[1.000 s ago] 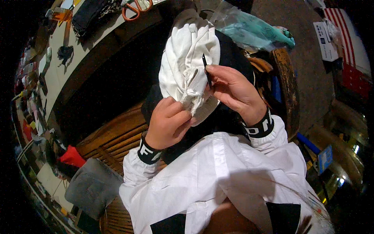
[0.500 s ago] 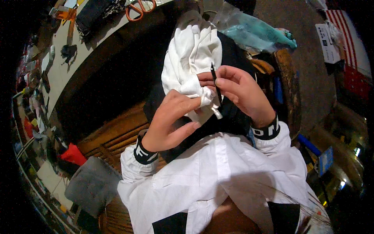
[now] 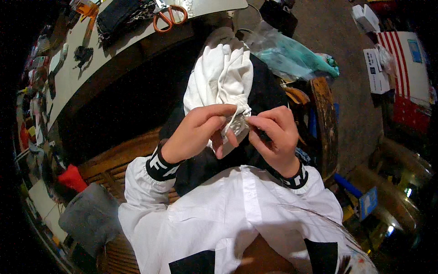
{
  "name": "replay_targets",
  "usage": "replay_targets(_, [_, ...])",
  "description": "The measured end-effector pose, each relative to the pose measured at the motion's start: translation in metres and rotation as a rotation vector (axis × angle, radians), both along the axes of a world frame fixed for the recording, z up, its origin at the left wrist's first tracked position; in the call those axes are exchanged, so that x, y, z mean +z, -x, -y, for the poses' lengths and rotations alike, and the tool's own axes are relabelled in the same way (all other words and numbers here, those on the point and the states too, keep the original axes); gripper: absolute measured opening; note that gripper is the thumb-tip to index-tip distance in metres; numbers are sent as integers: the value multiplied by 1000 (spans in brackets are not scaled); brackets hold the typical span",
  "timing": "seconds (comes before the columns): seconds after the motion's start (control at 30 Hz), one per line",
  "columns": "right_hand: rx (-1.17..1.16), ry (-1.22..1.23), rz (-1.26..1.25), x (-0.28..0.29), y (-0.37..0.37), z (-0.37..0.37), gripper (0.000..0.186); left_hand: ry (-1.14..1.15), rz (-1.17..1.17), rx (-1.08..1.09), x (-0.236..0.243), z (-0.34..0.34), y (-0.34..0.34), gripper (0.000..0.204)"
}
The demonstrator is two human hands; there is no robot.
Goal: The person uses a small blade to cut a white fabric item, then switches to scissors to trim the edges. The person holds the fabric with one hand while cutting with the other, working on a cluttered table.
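A white cloth (image 3: 219, 75), bunched into soft folds, lies over my dark-clothed lap. My left hand (image 3: 196, 132) is closed on its gathered near end, thumb and forefinger pinching the crumpled fabric while the lower fingers curl beneath. From the other side my right hand (image 3: 278, 141) comes to the same bunched edge, its thumb and forefinger pressed together at the cloth. Whether a thin object also sits in that pinch is hidden. The slim black pointed stick seen before does not show now.
A curved pale table (image 3: 107, 64) runs along the upper left, bearing orange-handled scissors (image 3: 169, 20) and a dark pouch (image 3: 125, 20). A teal plastic bag (image 3: 296, 55) lies beyond the cloth. At left stand a slatted wooden seat (image 3: 112, 155) and a grey cushion (image 3: 89, 217).
My right hand has turned downward and moved to the gathered cloth edge; the black stick it held upright has gone from sight. My left hand has shifted its grip on the bunched end.
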State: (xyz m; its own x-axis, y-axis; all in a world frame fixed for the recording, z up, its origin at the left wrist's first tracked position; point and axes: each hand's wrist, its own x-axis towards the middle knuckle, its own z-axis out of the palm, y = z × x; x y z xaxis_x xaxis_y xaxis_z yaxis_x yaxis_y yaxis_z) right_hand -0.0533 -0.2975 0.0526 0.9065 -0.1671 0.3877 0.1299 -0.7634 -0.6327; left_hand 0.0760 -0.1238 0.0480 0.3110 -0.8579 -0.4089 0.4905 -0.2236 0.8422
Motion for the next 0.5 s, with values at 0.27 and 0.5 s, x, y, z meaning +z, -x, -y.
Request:
replay_targets(0.27, [30, 43, -58, 0, -2, -6, 35, 7, 3, -50, -5, 3, 0, 69])
replay_targets(0.5, [28, 45, -133, -3, -3, -10, 39, -28, 83, -87, -11, 5, -1, 74])
